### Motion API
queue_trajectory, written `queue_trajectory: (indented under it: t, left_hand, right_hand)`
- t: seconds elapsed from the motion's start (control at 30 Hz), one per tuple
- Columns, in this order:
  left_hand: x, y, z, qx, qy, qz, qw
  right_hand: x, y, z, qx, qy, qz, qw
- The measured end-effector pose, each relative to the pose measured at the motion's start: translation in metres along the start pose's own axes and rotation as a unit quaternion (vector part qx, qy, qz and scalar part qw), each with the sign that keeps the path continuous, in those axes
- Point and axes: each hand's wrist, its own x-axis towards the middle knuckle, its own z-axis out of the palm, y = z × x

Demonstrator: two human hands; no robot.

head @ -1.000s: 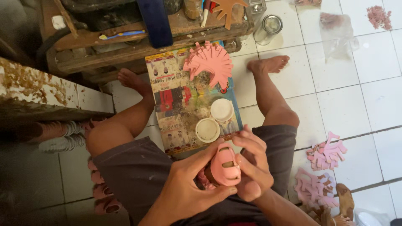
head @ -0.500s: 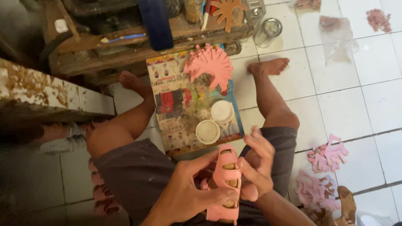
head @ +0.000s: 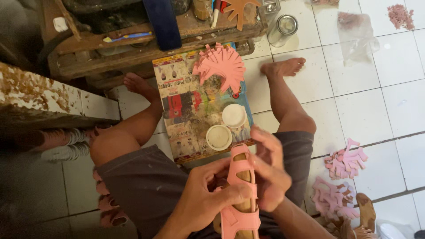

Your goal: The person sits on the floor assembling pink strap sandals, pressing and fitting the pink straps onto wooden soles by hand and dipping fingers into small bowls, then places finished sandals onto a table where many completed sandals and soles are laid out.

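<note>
Turned lengthwise since a second ago, the pink sandal [head: 242,190] now lies between both hands: left hand [head: 208,199] closed around its strap side, right hand [head: 270,175] pinching its upper edge, above the lap.

Pink sandal [head: 241,190] now turned lengthwise, sole up vs. 1 s ago; both hands regripped, right hand [head: 268,175] fingers spread.

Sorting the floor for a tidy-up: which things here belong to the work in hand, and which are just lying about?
In use:
pink sandal, held by left hand and right hand
two white round lids on the printed board
fan of pink cut pieces

Lying about:
pink offcut piles
metal tin
plastic bag
</note>
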Motion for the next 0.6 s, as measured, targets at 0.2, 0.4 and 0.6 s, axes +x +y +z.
queue_trajectory:
  t: [0.2,0.4,0.6]
  left_hand:
    - [0.000,0.065,-0.004,-0.033,-0.006,0.016,0.999]
    - [-0.010,0.125,-0.011,-0.080,0.007,0.061,0.995]
    - [0.022,0.166,0.008,-0.072,0.055,0.067,0.994]
  right_hand:
    - [0.048,-0.032,0.024,-0.052,-0.007,0.172,0.984]
    - [0.113,-0.046,0.049,0.051,0.050,-0.065,0.995]
    - [0.170,-0.037,0.025,-0.019,-0.003,-0.088,0.996]
